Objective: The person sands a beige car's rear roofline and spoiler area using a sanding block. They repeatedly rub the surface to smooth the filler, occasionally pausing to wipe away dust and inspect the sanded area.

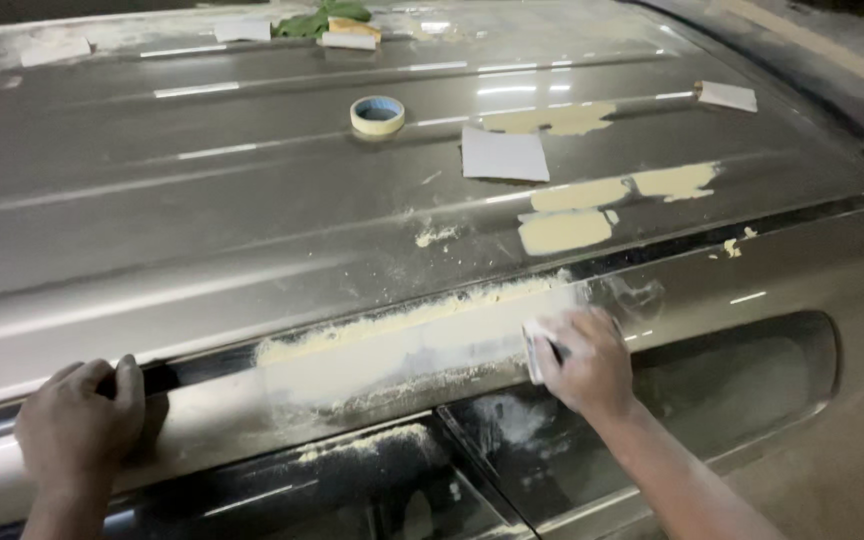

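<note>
Grey, dusty car roof [252,210] fills the view, sloping away from where I stand. Nearest, the left hand [77,425] curls its grip over the dark roof rail [192,372], fingers pressed together on the edge. Just beyond and to the right, the right hand [582,362] pinches a pale sanding block [535,350] against a whitish filler strip [402,345] along the rail. Farther up lie yellowish filler patches [564,230], a grey sandpaper sheet [504,155] and a roll of masking tape [377,115].
</note>
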A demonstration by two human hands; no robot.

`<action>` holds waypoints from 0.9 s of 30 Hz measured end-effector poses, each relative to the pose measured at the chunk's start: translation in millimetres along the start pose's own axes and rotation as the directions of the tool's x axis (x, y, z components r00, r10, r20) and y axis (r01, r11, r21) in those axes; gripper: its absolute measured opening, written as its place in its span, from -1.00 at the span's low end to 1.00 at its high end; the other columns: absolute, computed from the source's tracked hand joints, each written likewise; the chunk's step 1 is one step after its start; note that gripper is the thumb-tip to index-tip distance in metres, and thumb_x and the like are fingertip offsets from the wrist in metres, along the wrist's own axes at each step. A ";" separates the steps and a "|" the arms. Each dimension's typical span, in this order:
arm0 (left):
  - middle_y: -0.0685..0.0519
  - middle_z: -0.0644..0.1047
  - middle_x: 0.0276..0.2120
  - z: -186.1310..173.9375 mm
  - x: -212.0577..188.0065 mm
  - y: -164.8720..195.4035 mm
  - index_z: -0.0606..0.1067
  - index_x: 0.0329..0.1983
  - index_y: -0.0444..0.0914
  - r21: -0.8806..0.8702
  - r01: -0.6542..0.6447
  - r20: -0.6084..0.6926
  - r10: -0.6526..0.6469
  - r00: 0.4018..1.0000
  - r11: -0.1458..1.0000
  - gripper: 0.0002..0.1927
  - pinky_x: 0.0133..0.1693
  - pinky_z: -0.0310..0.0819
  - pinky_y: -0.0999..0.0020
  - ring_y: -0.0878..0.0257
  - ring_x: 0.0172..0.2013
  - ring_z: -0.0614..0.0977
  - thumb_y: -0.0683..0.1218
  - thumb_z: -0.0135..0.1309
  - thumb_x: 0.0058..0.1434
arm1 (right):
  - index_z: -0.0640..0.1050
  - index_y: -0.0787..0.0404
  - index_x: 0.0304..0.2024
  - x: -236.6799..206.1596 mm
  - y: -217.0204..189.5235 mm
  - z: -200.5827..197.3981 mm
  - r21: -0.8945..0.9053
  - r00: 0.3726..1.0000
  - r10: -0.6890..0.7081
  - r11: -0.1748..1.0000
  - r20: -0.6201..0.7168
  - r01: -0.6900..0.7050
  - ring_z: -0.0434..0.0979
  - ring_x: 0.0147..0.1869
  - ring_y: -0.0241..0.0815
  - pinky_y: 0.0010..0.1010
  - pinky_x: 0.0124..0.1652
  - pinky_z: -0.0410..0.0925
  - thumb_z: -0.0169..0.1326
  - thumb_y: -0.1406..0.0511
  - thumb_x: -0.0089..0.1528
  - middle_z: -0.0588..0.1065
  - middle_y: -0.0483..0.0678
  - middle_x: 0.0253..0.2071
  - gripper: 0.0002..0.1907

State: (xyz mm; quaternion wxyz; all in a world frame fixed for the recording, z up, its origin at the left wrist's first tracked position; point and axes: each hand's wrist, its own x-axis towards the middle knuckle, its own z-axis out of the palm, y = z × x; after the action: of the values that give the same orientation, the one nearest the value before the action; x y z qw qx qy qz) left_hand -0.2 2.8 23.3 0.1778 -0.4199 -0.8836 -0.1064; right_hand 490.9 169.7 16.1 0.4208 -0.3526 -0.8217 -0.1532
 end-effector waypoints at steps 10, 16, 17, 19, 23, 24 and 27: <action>0.03 0.68 -0.34 3.1 -14.1 24.4 0.70 -0.25 -0.18 -0.037 -0.011 -0.062 0.009 0.998 0.999 -0.54 -0.24 0.61 0.27 0.17 -0.42 0.68 0.20 0.01 0.52 | 0.68 0.22 -0.22 32.1 56.4 35.8 0.001 0.993 0.059 0.998 0.101 -0.060 0.58 -0.09 -0.02 -0.20 -0.04 0.44 0.25 0.27 0.16 0.60 0.05 -0.24 -0.81; 0.07 0.66 -0.38 -5.2 -21.1 28.3 0.70 -0.26 -0.18 -0.017 0.003 -0.076 -0.004 0.997 1.000 -0.52 -0.21 0.60 0.27 0.18 -0.42 0.68 0.21 0.01 0.57 | 0.67 0.21 -0.21 -16.4 49.9 2.1 0.019 0.998 -0.023 1.000 0.061 0.021 0.58 -0.03 -0.05 -0.23 0.03 0.45 0.22 0.30 0.13 0.61 0.07 -0.21 -0.80; 0.07 0.66 -0.37 -9.2 -20.9 31.7 0.70 -0.25 -0.18 -0.008 -0.007 -0.097 0.006 0.995 1.000 -0.53 -0.20 0.59 0.27 0.18 -0.42 0.68 0.21 0.02 0.57 | 0.66 0.23 -0.23 2.3 61.2 7.3 -0.019 0.993 0.032 0.999 0.113 -0.030 0.58 -0.06 -0.05 -0.22 0.00 0.45 0.25 0.27 0.16 0.61 0.07 -0.21 -0.82; 0.07 0.65 -0.35 -14.3 -23.3 38.3 0.70 -0.24 -0.18 0.010 -0.022 -0.125 0.023 0.992 1.000 -0.53 -0.21 0.59 0.27 0.17 -0.41 0.67 0.21 0.03 0.59 | 0.66 0.24 -0.28 33.6 79.3 13.1 -0.053 0.985 0.088 0.995 0.145 -0.081 0.57 -0.10 -0.04 -0.21 -0.03 0.44 0.29 0.26 0.16 0.60 0.06 -0.24 -0.83; 0.08 0.64 -0.39 -11.8 -34.4 48.2 0.70 -0.25 -0.17 0.029 -0.008 -0.113 0.011 0.994 1.000 -0.52 -0.22 0.58 0.29 0.20 -0.42 0.66 0.21 0.02 0.61 | 0.67 0.21 -0.29 29.9 76.9 -8.0 -0.002 0.998 0.049 0.999 0.032 -0.049 0.56 -0.12 -0.02 -0.18 -0.04 0.43 0.26 0.30 0.13 0.59 0.00 -0.28 -0.87; 0.08 0.64 -0.40 -9.7 -36.7 49.3 0.70 -0.26 -0.17 0.030 0.002 -0.099 0.001 0.995 1.000 -0.52 -0.24 0.57 0.30 0.21 -0.43 0.66 0.21 0.02 0.61 | 0.66 0.21 -0.28 14.8 67.0 -16.4 0.035 0.999 0.032 0.999 0.007 -0.032 0.56 -0.12 -0.03 -0.17 -0.03 0.43 0.25 0.31 0.15 0.58 -0.01 -0.28 -0.88; 0.08 0.64 -0.39 -9.9 -34.0 47.6 0.69 -0.26 -0.19 0.021 0.013 -0.103 -0.011 0.995 1.000 -0.50 -0.30 0.56 0.33 0.23 -0.46 0.65 0.21 0.00 0.61 | 0.65 0.18 -0.32 -20.1 47.7 -34.3 0.022 1.000 0.027 0.999 -0.015 -0.026 0.55 -0.08 0.00 -0.18 -0.01 0.42 0.22 0.29 0.12 0.58 0.00 -0.28 -0.88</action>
State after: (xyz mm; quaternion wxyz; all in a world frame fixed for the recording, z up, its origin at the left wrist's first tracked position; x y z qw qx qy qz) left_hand 59.0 5.3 20.6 0.2272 -0.4065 -0.8769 -0.1192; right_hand 552.6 175.4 18.5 0.4327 -0.3576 -0.8154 -0.1412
